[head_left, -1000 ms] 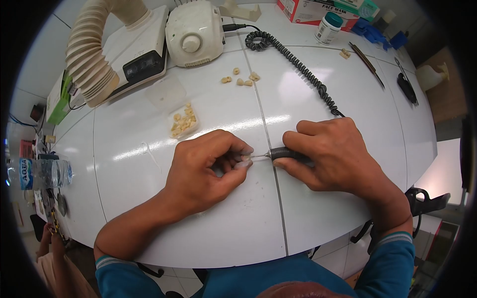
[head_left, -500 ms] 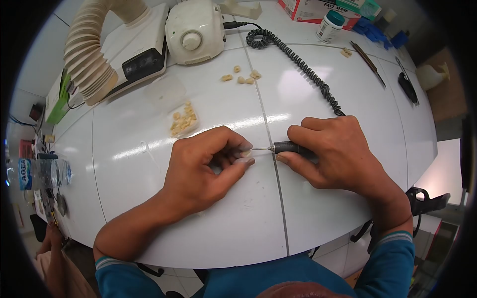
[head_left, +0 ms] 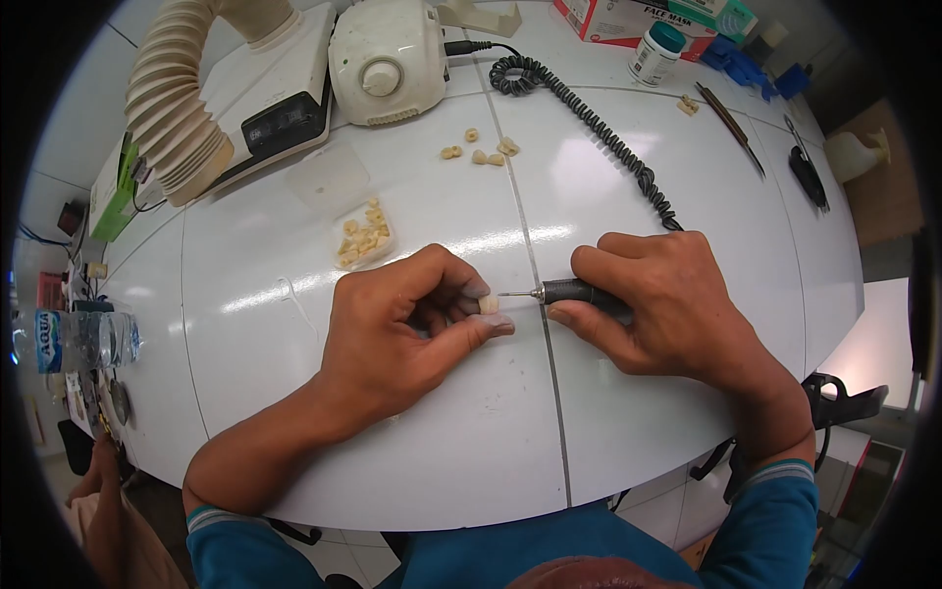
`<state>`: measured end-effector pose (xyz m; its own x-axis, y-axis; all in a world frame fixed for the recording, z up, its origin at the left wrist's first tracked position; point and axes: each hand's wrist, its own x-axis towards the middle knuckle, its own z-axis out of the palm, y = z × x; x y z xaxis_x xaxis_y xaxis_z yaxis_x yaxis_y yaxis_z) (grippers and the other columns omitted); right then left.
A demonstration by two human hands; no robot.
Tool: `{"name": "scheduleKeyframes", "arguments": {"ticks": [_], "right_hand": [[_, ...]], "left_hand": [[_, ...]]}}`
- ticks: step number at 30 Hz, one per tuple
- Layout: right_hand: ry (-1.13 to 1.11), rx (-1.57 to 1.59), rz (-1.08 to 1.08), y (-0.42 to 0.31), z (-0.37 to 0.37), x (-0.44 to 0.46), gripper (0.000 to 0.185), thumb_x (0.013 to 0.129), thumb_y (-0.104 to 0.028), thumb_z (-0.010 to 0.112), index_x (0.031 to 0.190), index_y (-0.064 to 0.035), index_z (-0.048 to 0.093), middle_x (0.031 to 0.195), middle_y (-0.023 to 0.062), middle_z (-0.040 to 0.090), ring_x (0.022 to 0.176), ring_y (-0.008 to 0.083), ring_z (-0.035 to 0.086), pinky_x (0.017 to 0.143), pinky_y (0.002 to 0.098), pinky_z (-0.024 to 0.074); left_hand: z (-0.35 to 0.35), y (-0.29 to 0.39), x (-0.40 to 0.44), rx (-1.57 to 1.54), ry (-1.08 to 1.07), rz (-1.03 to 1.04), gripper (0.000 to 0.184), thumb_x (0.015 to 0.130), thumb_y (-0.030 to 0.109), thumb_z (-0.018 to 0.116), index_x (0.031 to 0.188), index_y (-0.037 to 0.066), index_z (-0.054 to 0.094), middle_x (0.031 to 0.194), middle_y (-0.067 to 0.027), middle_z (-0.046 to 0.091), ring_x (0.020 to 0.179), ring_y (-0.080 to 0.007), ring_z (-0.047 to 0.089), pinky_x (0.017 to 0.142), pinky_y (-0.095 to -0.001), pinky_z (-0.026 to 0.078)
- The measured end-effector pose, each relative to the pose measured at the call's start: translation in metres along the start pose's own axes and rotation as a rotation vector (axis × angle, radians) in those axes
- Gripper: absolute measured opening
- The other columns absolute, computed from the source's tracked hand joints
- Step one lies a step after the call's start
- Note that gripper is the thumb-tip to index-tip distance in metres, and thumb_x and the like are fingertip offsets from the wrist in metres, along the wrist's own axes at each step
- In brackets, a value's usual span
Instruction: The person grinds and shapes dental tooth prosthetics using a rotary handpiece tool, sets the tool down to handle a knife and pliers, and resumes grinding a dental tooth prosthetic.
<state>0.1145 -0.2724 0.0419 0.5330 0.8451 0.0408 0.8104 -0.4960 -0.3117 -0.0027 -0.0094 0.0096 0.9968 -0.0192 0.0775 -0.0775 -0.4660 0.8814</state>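
Observation:
Between the thumb and fingers of my left hand point(head_left: 407, 329) is a small cream tooth-shaped piece point(head_left: 488, 304). Pale dust coats those fingertips. My right hand point(head_left: 653, 304) grips a black rotary handpiece point(head_left: 579, 291), its thin metal bur point(head_left: 516, 294) pointing left. A small gap shows between the bur's tip and the piece. From behind the right hand a coiled black cord point(head_left: 608, 137) runs up to a cream control unit point(head_left: 385, 64) with a dial. Beyond my left hand, a clear plastic box point(head_left: 343, 257) holds several similar pieces.
Several loose tooth pieces point(head_left: 479, 157) lie farther back on the white table point(head_left: 471, 432). A ribbed suction hose point(head_left: 172, 108) bends down at left. At back right are a white bottle point(head_left: 655, 54), a thin brown tool point(head_left: 731, 128) and a black-handled tool point(head_left: 807, 177). Another person's arm point(head_left: 106, 501) shows lower left.
The bur's tip has come away from the piece, which now shows more clearly. My left thumb has shifted slightly right, and the handpiece has moved slightly right.

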Motion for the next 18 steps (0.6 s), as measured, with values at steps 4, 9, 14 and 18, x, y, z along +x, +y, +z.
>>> {"name": "scheduleKeyframes", "arguments": {"ticks": [4,9,14,18], "right_hand": [[0.013,-0.004,-0.006,0.0004,0.0001,0.0006,0.037,0.104,-0.045,0.079,0.094,-0.0093,0.075,0.071,0.0080,0.068,0.057,0.0295,0.066,0.054,0.0434,0.0468],[0.007,-0.001,0.000,-0.0005,-0.0006,0.0012,0.037,0.103,-0.045,0.079,0.094,-0.0091,0.075,0.071,0.0082,0.068,0.057,0.0300,0.066,0.054,0.0436,0.0468],[0.005,0.013,0.002,-0.0004,-0.0005,0.0001,0.034,0.098,-0.039,0.086,0.094,-0.0075,0.075,0.072,0.0070,0.064,0.058,0.0278,0.062,0.056,0.0427,0.0432],[-0.005,0.006,-0.004,-0.0005,-0.0010,0.0002,0.033,0.098,-0.039,0.086,0.095,-0.0079,0.076,0.071,0.0067,0.064,0.057,0.0271,0.062,0.055,0.0423,0.0429]], "left_hand": [[0.0017,-0.0023,0.0000,-0.015,-0.001,0.023,0.024,0.092,0.005,0.096,0.108,0.002,0.080,0.091,-0.0023,0.078,0.079,-0.0049,0.070,0.068,-0.0212,0.055],[0.0001,-0.0017,0.0007,-0.008,-0.009,0.066,0.021,0.094,0.000,0.091,0.113,0.001,0.081,0.097,-0.0050,0.080,0.083,-0.0070,0.073,0.072,-0.0226,0.058],[0.0000,-0.0028,0.0008,0.020,-0.018,0.077,0.021,0.095,-0.002,0.088,0.115,0.000,0.082,0.099,-0.0073,0.081,0.085,-0.0097,0.076,0.075,-0.0245,0.061],[-0.0007,-0.0012,0.0003,0.018,-0.033,0.070,0.020,0.096,-0.005,0.084,0.116,-0.002,0.082,0.102,-0.0093,0.082,0.088,-0.0120,0.078,0.078,-0.0261,0.063]]}}
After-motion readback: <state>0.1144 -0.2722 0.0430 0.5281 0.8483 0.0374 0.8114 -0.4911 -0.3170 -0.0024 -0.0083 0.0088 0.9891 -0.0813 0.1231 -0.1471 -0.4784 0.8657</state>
